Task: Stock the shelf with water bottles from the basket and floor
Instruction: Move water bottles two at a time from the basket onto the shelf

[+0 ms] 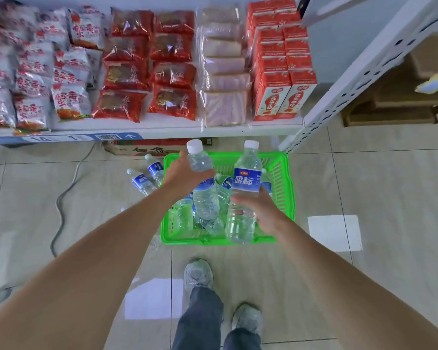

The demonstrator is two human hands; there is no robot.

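Across the top of the frame, the shelf point(147, 130) holds snack packs and red cartons. At centre, the green basket point(283, 188) sits on the floor with bottles inside. My left hand point(185, 173) grips one water bottle point(202, 183); my right hand point(261, 210) grips another bottle point(245, 183). Two floor bottles point(142, 181) lie left of the basket.

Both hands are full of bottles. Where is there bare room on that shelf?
Little. Snack packs, bread and red cartons crowd the shelf. Only the narrow front strip and a back-right patch beside the cartons are bare.
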